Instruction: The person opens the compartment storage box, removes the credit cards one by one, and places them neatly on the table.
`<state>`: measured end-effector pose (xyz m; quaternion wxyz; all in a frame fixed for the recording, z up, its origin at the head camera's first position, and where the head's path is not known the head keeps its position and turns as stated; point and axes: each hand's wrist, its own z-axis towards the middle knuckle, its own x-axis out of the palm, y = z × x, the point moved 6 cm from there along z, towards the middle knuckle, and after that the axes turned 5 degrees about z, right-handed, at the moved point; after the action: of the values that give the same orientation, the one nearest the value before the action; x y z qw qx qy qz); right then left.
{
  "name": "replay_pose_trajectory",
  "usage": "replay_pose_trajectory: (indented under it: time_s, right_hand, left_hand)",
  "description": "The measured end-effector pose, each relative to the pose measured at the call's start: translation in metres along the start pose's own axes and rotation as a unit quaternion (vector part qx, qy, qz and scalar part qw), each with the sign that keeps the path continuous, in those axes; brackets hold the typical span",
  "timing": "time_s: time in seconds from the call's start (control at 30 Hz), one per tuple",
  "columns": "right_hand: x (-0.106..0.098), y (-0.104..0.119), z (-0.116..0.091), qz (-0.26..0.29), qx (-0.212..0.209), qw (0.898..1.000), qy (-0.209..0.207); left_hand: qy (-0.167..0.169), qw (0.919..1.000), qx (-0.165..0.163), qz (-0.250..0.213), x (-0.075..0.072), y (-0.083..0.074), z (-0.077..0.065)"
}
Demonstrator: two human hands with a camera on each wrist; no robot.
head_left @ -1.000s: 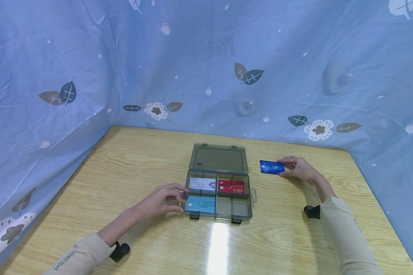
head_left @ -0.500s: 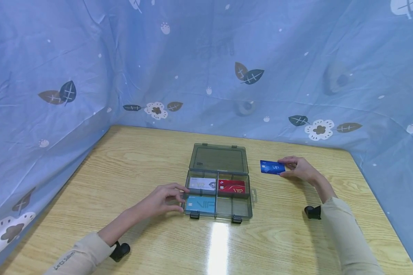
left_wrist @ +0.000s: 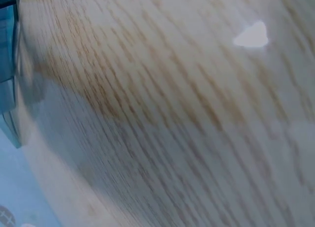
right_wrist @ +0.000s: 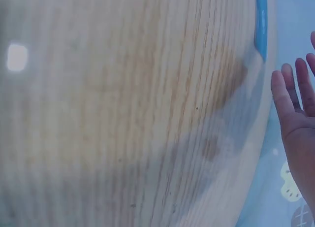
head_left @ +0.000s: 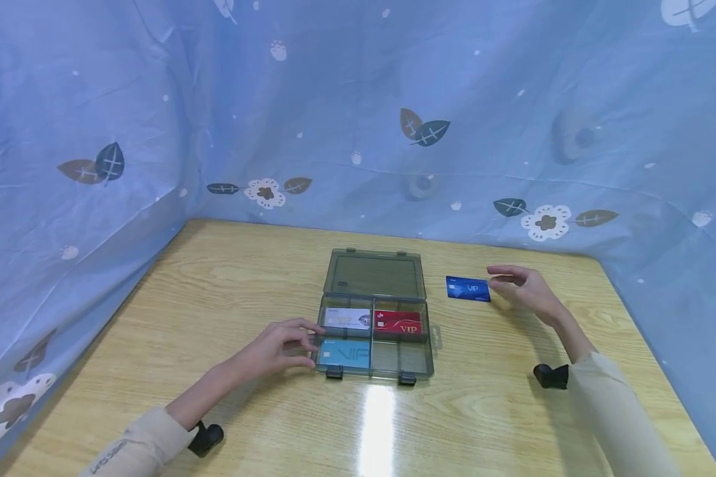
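A smoky clear compartment box (head_left: 371, 373) lies on the table with its lid (head_left: 374, 274) folded back. Inside are a white card (head_left: 343, 318), a red card (head_left: 397, 322) and a light blue card (head_left: 344, 353), each in its own compartment; the front right one holds no card. My left hand (head_left: 279, 346) rests against the box's left side, fingers loosely bent. To the right of the box, a dark blue VIP card (head_left: 467, 289) lies flat on the table. Just right of that card is my right hand (head_left: 526, 291), apart from it, fingers extended and holding nothing.
The wooden table (head_left: 262, 265) meets a blue patterned cloth (head_left: 346, 119) at the back and both sides. A hang tab sticks out from the box's right side. Black wrist cameras (head_left: 551, 376) sit under both sleeves.
My right hand has let go of the dark blue card and drawn slightly away to the right. The card stays on the table. My left hand keeps its place by the box.
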<state>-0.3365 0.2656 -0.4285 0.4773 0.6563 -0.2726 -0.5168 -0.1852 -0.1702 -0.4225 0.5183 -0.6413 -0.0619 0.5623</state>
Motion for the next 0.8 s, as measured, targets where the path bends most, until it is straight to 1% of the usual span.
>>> replay_pose_trajectory:
  time_s: [0.17,0.4,0.57,0.8]
  right_hand:
    - [0.012,0.004,-0.008,0.036,0.003,0.999,0.026]
    - [0.029,0.007,-0.018,0.070,0.012,0.997,0.031]
    - [0.042,0.012,-0.025,0.076,0.014,0.996,0.046]
    - [0.062,0.014,-0.037,0.123,0.020,0.988,0.086]
  left_hand:
    - [-0.002,1.0000,0.005,-0.007,0.000,0.000,-0.002]
    - [-0.007,0.9998,0.018,-0.009,0.000,-0.003,-0.002]
    - [-0.007,0.9998,0.011,-0.014,0.000,-0.002,-0.003]
    - [-0.006,0.9999,0.009,-0.012,0.000,-0.001,-0.003]
